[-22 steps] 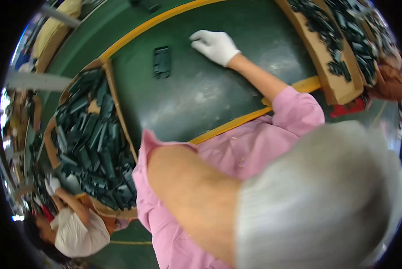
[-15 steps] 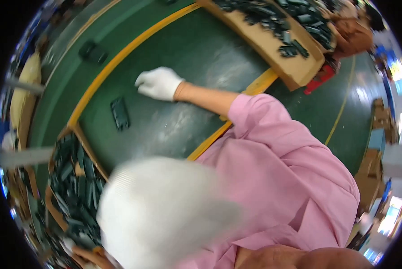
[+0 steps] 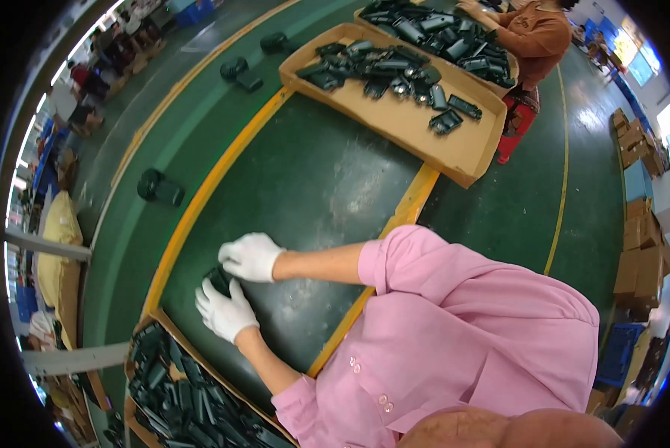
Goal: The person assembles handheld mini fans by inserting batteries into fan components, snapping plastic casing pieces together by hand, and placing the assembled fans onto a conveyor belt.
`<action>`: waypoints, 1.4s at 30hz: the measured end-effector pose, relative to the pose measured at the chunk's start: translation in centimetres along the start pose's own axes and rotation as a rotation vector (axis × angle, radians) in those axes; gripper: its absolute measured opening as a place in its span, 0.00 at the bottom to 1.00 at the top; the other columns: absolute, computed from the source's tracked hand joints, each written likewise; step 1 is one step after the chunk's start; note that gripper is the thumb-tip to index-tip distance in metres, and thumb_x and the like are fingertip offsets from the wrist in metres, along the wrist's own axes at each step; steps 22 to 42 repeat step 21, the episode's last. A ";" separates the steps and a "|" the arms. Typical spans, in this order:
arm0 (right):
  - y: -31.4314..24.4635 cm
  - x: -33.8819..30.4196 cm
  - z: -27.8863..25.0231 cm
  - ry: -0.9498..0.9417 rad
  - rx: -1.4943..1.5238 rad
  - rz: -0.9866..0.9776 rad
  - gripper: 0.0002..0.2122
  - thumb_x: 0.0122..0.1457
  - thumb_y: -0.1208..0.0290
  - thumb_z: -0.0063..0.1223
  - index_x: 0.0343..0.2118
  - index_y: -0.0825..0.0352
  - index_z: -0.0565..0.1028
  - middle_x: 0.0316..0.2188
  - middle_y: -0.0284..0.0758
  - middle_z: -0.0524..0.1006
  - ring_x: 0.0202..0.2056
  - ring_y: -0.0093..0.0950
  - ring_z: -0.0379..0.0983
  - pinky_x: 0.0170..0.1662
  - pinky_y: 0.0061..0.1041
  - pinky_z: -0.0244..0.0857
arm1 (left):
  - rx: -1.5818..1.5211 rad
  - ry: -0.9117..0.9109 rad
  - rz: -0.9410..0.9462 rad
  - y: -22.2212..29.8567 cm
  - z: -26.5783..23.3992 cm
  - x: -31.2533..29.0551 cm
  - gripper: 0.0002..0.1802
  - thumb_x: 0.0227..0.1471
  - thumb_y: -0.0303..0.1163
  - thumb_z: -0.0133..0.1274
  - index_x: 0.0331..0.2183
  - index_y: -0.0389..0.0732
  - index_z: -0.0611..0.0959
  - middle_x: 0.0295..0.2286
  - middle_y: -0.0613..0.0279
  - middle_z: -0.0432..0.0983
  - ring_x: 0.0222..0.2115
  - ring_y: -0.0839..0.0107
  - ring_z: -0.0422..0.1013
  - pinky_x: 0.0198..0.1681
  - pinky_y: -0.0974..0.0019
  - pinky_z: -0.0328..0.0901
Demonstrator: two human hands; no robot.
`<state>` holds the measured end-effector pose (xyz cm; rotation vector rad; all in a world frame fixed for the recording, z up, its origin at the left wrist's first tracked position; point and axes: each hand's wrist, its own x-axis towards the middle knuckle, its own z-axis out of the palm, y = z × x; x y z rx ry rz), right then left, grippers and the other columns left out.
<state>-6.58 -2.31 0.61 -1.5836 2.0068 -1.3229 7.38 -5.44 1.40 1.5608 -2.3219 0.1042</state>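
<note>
A small dark plastic housing (image 3: 216, 281) sits between my two white-gloved hands, low over the green floor surface, partly covered by them. My left hand (image 3: 227, 310) grips its near side, thumb on one edge and fingers on the other. My right hand (image 3: 251, 257) is curled at its far end, and the fingertips are partly hidden there. Beside my left hand stands a cardboard box (image 3: 172, 328) heaped with dark plastic parts (image 3: 189, 399).
Ahead, a shallow cardboard tray (image 3: 395, 134) holds similar dark parts. A person in a brown top (image 3: 537, 37) sits behind it on a red stool (image 3: 516, 128). Dark fan-shaped devices (image 3: 161, 187) lie beyond the yellow floor line (image 3: 200, 190). Cartons (image 3: 637, 272) stack at right.
My left hand has moved from close to the camera down to the housing. My right hand has come to it too. The view has shifted, bringing more of the tray into sight.
</note>
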 end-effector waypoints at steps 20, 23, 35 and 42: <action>1.5 0.5 -0.6 0.031 0.170 0.011 0.20 0.54 0.56 0.51 0.46 0.65 0.73 0.42 0.42 0.76 0.43 0.37 0.74 0.46 0.33 0.68 | -0.436 0.198 0.060 2.8 1.2 1.0 0.34 0.40 0.24 0.61 0.52 0.34 0.70 0.48 0.47 0.70 0.50 0.52 0.65 0.55 0.56 0.59; 2.4 1.5 -2.4 0.076 0.138 0.009 0.20 0.54 0.56 0.51 0.46 0.65 0.73 0.42 0.42 0.76 0.43 0.37 0.74 0.46 0.33 0.68 | -0.493 0.190 0.061 2.0 1.0 1.0 0.35 0.39 0.23 0.61 0.52 0.33 0.70 0.48 0.48 0.71 0.50 0.53 0.66 0.56 0.57 0.59; 2.4 1.5 -2.4 0.076 0.138 0.009 0.20 0.54 0.56 0.51 0.46 0.65 0.73 0.42 0.42 0.76 0.43 0.37 0.74 0.46 0.33 0.68 | -0.493 0.190 0.061 2.0 1.0 1.0 0.35 0.39 0.23 0.61 0.52 0.33 0.70 0.48 0.48 0.71 0.50 0.53 0.66 0.56 0.57 0.59; 2.4 1.5 -2.4 0.076 0.138 0.009 0.20 0.54 0.56 0.51 0.46 0.65 0.73 0.42 0.42 0.76 0.43 0.37 0.74 0.46 0.33 0.68 | -0.493 0.190 0.061 2.0 1.0 1.0 0.35 0.39 0.23 0.61 0.52 0.33 0.70 0.48 0.48 0.71 0.50 0.53 0.66 0.56 0.57 0.59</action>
